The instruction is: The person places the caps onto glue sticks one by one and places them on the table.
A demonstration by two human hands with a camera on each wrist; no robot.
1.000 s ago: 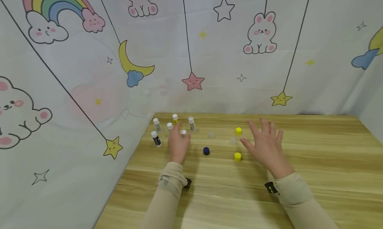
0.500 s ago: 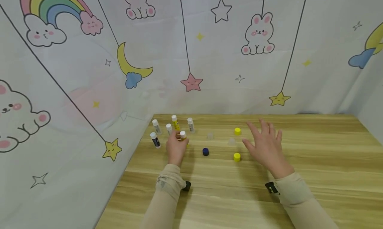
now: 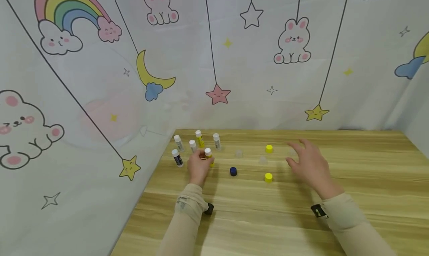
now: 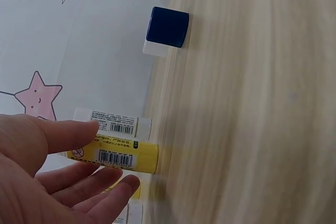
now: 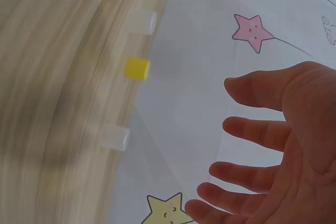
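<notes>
My left hand [image 3: 198, 168] holds a yellow glue stick [image 4: 126, 156] with a white top between thumb and fingers. It stands upright, its base close over the table. Around that hand are other upright glue sticks: a dark one [image 3: 177, 158], a yellow one [image 3: 200, 138] and several whitish ones, such as the one [image 3: 217, 141] farther right. Over the right part of the table hovers my right hand [image 3: 311, 166], fingers spread apart and holding nothing. A translucent cap [image 5: 116, 137] is just beyond its fingertips in the head view, and a yellow cap [image 3: 269, 149] lies to its left.
Loose caps lie between the hands: a dark blue cap [image 3: 233, 171], a nearer yellow cap [image 3: 268, 178] and two translucent ones, including this cap [image 3: 263, 160]. The wooden table [image 3: 248, 222] ends at a white printed curtain [image 3: 254, 111] behind and at the left.
My right hand has shifted to the right, uncovering a translucent cap. The left hand has drawn slightly back and its grip now shows more of the yellow glue stick.
</notes>
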